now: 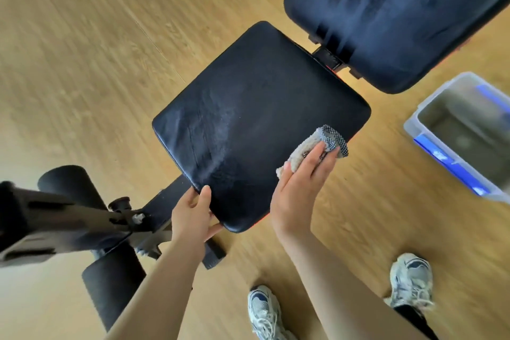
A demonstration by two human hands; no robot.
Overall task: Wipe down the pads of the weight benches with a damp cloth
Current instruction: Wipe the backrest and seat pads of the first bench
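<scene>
**Caller:** Flat-handed on the right hand, fingers spread and pressing the cloth onto the seat pad at its near right edge. It's a press more than a pinch; the thumb side looks tucked over the cloth's near end.

**Analyst:** And the left hand clamps the pad's near corner, thumb on top, fingers curled under, so the seat won't rock.

**Caller:** Good brace. What makes this pass clean?

**Analyst:** I'd keep that palm flat and run long overlapping strokes toward the far side. A pale streaky sheen sits mid-pad, likely damp, so the dull right-hand strip under the cloth looks like what's left.

**Caller:** Edges too?

**Analyst:** Yes, roll the cloth over the rim, where grime tends to collect.

**Caller:** Beyond the seat, the back pad shows blotchy marks.

**Analyst:** Can't tell if that's wet or dirty. The tub sits on the floor at right, handy for a rinse first.
</scene>
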